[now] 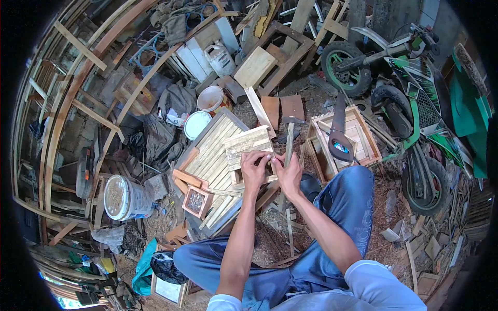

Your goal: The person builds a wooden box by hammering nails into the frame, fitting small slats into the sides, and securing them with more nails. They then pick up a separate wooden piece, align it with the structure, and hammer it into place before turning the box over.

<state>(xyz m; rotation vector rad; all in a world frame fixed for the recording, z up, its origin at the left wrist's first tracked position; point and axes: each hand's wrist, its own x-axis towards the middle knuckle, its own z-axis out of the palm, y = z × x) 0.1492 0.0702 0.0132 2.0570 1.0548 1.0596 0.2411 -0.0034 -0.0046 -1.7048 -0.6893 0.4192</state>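
Note:
My left hand is closed, its fingertips pinched together at the edge of a small wooden box with a slatted top. Close beside it, my right hand is also closed, thumb and fingers meeting the left fingertips. What they pinch is too small and covered to make out. The box rests on a slatted wooden panel. On that panel, left of my hands, sits a little square wooden tray of small pieces, perhaps nails. A long wooden stick lies just beyond my right hand.
At right, a handsaw lies across an open wooden crate; a green and black motorbike stands behind. White buckets stand at left. Curved wooden strips line the far left. Scraps and sawdust cover the ground.

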